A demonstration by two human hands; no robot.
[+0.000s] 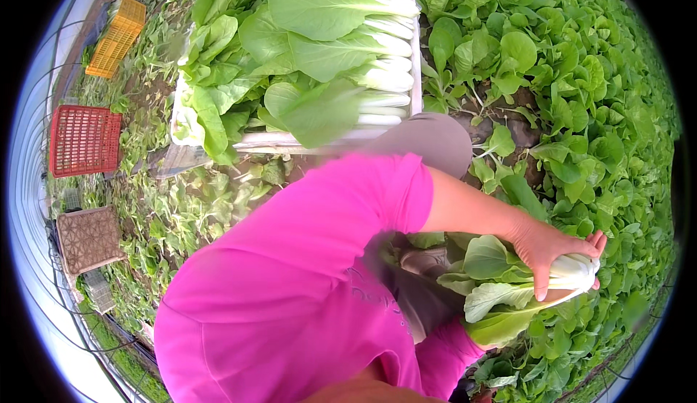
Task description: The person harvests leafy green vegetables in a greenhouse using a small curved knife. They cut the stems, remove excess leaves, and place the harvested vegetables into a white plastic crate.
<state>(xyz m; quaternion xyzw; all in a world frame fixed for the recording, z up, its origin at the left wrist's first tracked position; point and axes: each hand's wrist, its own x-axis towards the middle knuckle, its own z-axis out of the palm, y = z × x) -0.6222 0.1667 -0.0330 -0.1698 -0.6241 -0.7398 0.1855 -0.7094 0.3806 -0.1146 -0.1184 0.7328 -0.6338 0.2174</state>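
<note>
My left hand (548,247) is closed over the white base of a bunch of pak choi (501,298), its thumb along the stems and its fingertips past the root end. The bunch lies on its side, with its green leaves toward my body. My right forearm runs beneath those leaves. Of my right hand (557,295) only a little skin shows, under the stems, where it seems to hold the bunch from below; most of its fingers are hidden. A pale crate (417,62) beyond my knee is heaped with pak choi, their white bases lined up along its right side.
Dense leafy plants (581,112) grow all along the right. Loose leaves litter the ground at left. Near the curved tunnel wall stand a yellow crate (116,38), a red crate (86,141) and a brown crate (89,239). My bent knee (435,141) is close to the pale crate.
</note>
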